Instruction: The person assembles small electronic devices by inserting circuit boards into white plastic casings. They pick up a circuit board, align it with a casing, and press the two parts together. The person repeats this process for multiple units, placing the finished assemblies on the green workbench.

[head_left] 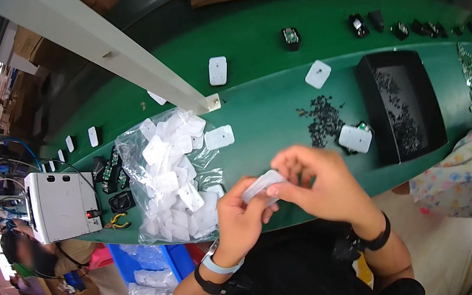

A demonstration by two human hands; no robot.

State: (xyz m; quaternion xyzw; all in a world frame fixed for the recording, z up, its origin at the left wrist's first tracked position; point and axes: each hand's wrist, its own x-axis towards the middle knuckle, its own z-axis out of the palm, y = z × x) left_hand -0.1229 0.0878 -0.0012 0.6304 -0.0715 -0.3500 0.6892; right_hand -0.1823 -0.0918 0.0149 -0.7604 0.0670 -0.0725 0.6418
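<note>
The left hand [240, 219] grips the lower end of a pale plastic part [263, 185], and the right hand [327, 186] pinches its upper end, over the green bench [265, 124]; a clear bag [131, 159] (crowded with white plastic pieces [165, 182]) lies leftward.

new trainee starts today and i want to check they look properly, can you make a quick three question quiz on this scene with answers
1. Multiple choice: what is in the left hand?
A) a screwdriver
B) a whitish piece
C) a coil of wire

2. True or false: the yellow-handled pliers lie inside the clear bag.

3. Fill in: some small black bits lie in a loose heap on the green table, and more lie inside the ____.

Key
1. B
2. False; the pliers lie beside the pale machine.
3. black box
</note>
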